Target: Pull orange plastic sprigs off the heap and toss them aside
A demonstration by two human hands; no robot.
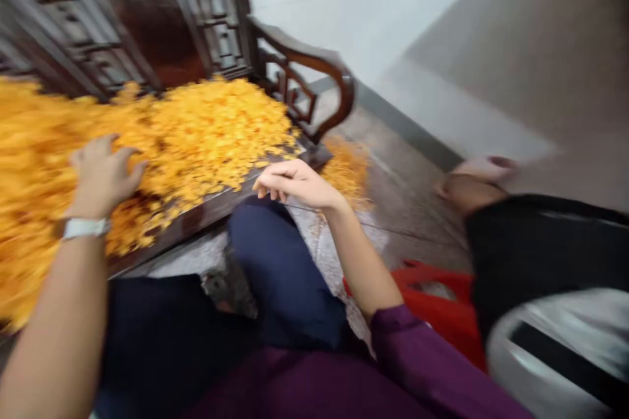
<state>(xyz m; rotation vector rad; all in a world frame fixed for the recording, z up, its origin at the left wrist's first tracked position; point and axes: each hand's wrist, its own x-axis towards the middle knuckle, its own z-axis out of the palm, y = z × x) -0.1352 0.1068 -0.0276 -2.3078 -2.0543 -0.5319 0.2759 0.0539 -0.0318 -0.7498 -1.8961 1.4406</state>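
A big heap of orange-yellow flower petals (206, 124) covers the seat of a dark carved wooden bench (206, 213). My left hand (104, 173), with a white band at the wrist, rests on the heap with its fingers spread and slightly curled into the petals. My right hand (295, 184) hovers past the bench's front edge, above my dark blue trouser knee (280, 255); its fingers curl downward and pinch together, and what they hold is too blurred to make out.
The bench's curved armrest (314, 72) stands at the right end, with more petals (346, 170) spilled on the floor beyond it. A red basket (442, 304) sits by my right side. Another person's leg in black (535, 249) is at the right.
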